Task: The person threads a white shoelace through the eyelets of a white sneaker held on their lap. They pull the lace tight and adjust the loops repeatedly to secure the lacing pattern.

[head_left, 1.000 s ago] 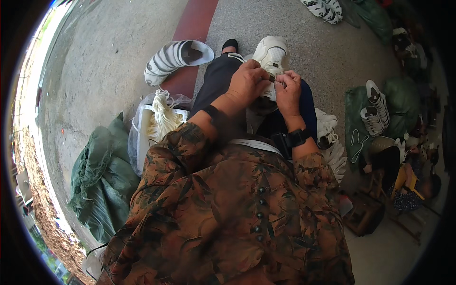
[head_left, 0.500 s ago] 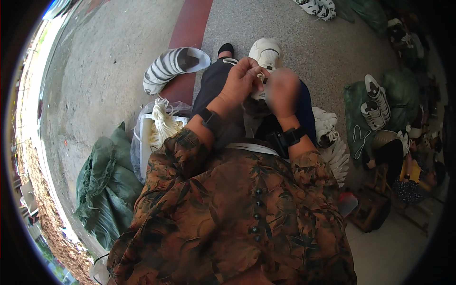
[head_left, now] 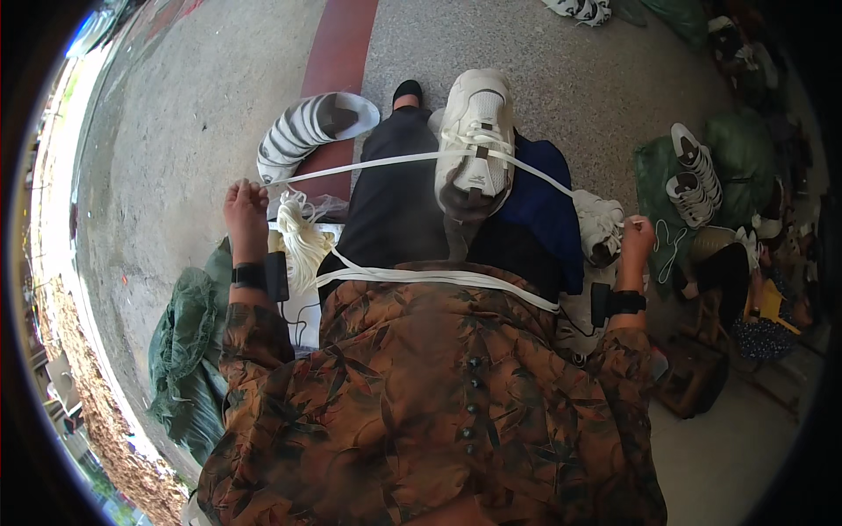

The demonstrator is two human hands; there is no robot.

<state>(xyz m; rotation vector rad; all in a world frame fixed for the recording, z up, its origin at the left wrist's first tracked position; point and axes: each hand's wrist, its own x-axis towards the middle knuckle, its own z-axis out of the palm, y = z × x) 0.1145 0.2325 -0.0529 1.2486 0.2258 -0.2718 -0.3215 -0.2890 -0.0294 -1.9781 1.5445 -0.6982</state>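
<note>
A cream sneaker (head_left: 478, 96) rests across my lap, its toe pointing away and its dark heel opening toward me. A white shoelace (head_left: 377, 162) runs through its upper and is pulled out to both sides. My left hand (head_left: 246, 210) is closed on one end of the lace, out beyond my left knee. My right hand (head_left: 638, 237) pinches the other end, off to the right beside more white shoes (head_left: 600, 223). More white laces (head_left: 438, 276) lie across my waist.
A bundle of cream laces (head_left: 300, 241) fills a container on my left, by a green sack (head_left: 189, 351). A row of nested striped shoes (head_left: 303, 131) lies on the floor ahead. On the right, sneakers (head_left: 695, 184) sit on green sacking (head_left: 653, 167), with a person (head_left: 763, 337) beyond.
My hands have moved from together over the sneaker to wide apart, drawing the lace out left and right. The sneaker now shows whole on my lap.
</note>
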